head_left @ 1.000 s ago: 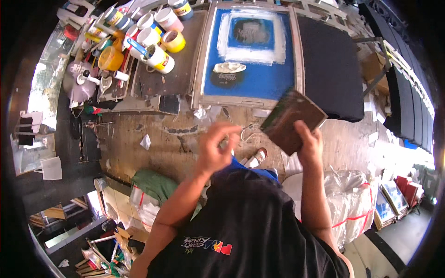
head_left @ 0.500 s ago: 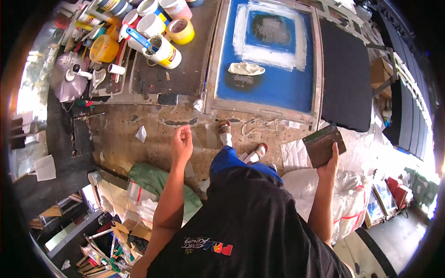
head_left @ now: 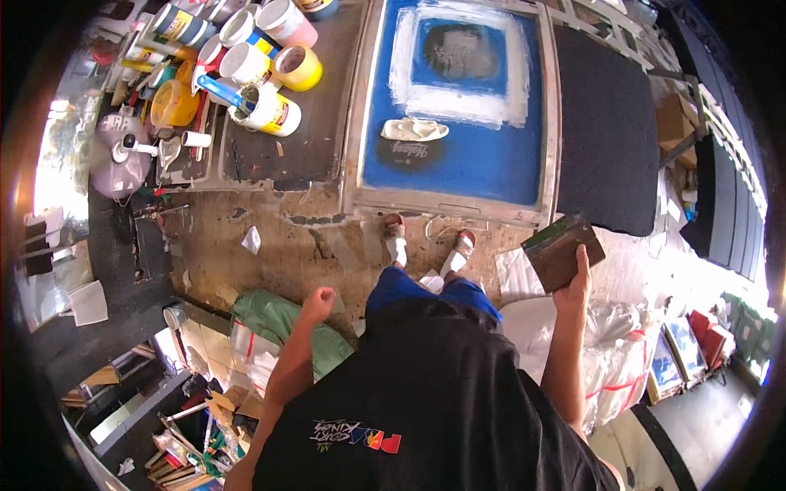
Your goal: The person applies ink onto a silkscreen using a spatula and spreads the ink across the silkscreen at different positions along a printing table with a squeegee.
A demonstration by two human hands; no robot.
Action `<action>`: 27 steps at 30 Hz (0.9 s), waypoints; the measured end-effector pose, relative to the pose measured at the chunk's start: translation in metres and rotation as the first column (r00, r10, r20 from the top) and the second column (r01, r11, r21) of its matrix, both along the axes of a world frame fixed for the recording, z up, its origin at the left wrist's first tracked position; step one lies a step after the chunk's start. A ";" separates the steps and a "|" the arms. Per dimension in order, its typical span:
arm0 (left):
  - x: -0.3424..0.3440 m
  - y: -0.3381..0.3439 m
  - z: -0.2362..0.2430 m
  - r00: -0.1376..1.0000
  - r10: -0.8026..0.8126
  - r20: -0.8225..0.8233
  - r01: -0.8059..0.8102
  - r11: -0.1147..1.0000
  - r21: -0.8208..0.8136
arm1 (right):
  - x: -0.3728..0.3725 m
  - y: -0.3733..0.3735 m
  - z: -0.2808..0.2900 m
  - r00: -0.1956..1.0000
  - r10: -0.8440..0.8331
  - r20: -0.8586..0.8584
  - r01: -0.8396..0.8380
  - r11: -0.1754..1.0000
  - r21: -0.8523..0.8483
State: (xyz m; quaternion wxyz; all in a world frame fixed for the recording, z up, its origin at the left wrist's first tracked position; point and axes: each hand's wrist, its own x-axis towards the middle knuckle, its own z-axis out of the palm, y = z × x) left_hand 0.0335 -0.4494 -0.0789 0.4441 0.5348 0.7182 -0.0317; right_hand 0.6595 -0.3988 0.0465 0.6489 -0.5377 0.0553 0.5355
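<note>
My right hand [head_left: 575, 282] grips a squeegee [head_left: 565, 255], a dark brown rectangular piece with a greenish upper edge. It is held above the floor, just off the near right corner of a screen-printing frame [head_left: 350, 155]. Blue mesh [head_left: 483, 168] fills that frame and carries a white-smeared square around a dark patch. Nearer to me on the mesh lies a blob of thick white ink [head_left: 414, 129], beside a smaller dark printed area. My left hand [head_left: 318, 305] hangs low on the left with its fingers curled in and nothing visible in them, near a green bundle [head_left: 274, 315].
Left of the frame, several tubs stand on the bench, including a white one [head_left: 277, 116] with a blue-handled tool and a yellow one [head_left: 300, 69]. A black panel [head_left: 604, 131] lies to the right. Plastic-wrapped bundles [head_left: 610, 348] sit by my right arm; scrap wood [head_left: 176, 458] fills the lower left.
My left hand has dropped nearer to my body. The frame and tubs sit further left in view, and both feet now stand side by side. The squeegee stays in my right hand.
</note>
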 end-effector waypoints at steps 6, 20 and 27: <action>0.050 -0.091 -0.032 0.999 0.045 0.019 -0.044 0.997 -0.063 | 0.042 0.016 -0.002 0.994 0.108 -0.030 -0.107 0.993 0.042; 0.099 -0.129 -0.003 0.968 -0.244 0.054 0.246 0.969 -0.033 | 0.077 0.033 -0.022 0.981 0.154 -0.116 -0.155 0.988 0.002; 0.111 -0.121 0.009 0.965 -0.263 0.023 0.263 0.965 -0.017 | 0.083 0.033 -0.024 0.986 0.120 -0.118 -0.116 0.992 0.048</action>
